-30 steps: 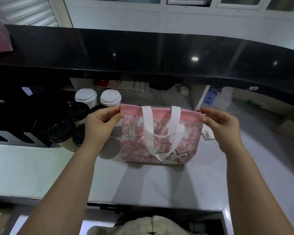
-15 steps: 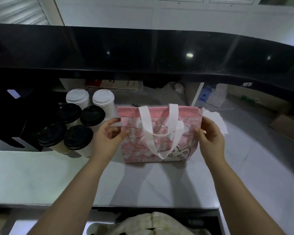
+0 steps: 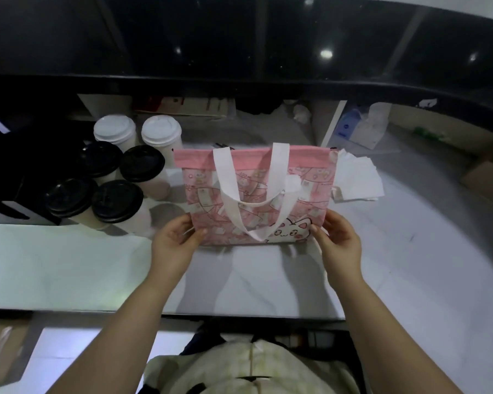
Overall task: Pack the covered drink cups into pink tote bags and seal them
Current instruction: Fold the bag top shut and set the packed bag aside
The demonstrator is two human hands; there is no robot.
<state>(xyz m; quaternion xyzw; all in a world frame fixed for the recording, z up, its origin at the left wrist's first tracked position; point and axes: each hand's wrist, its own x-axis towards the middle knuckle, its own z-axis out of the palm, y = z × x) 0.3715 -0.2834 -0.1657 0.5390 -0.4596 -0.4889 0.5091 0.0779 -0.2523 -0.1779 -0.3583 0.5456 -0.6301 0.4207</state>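
The head view shows you a wide pale worktop (image 3: 69, 265) that runs from left to right in front of you, with a long dark shiny ledge (image 3: 239, 38) above its far side. In the middle of the worktop stands the pink tote bag (image 3: 256, 194), upright, with a plain pink band along its top and little pictures all over its front. A cartoon cat face sits near its bottom right corner. Two white handles (image 3: 251, 194) hang down over the front of the bag. Your left hand (image 3: 174, 245) holds the bag's bottom left corner, with the thumb on the front and the fingers (image 3: 182, 223) curled behind the edge, clamped on the cloth. Your right hand (image 3: 339, 243) is at the bottom right corner, with its fingers (image 3: 318, 231) touching the bag's side edge; you cannot tell whether they are pinching it or just resting there. To the left of the bag, near it, stand the covered drink cups: four with black lids (image 3: 117, 200) close together in front, and two with white lids (image 3: 161, 132) behind them. To the right of the bag, just beside its top corner, lies a small stack of white paper sheets (image 3: 359, 177). Under the ledge at the back are some boxes (image 3: 199, 106) that are too dim to tell apart.
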